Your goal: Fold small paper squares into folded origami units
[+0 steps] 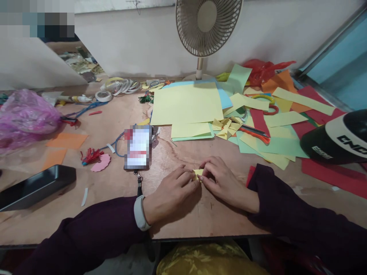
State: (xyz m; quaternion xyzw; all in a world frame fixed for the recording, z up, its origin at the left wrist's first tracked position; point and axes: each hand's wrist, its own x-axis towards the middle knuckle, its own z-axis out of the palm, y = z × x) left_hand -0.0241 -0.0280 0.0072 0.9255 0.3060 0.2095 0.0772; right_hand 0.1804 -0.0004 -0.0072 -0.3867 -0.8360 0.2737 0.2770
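Note:
A small piece of yellow paper [197, 173] lies between my hands near the table's front edge, and its outer parts are hidden by fingers. My left hand [174, 191] presses on its left side with the fingers closed together. From the right, my right hand [222, 179] pinches the same piece between thumb and fingers. Beyond the hands lie several folded yellow paper pieces [226, 126], next to an orange utility knife [255, 133]. A stack of yellow and green paper [190, 131] sits just left of them.
A large yellow sheet [186, 103] lies before a fan [208, 23]. Paper strips and red sheets [332, 173] cover the right, beside a black bottle [335, 137]. On the left are a badge [138, 147], a dark box [40, 187] and a pink plastic bag [28, 118].

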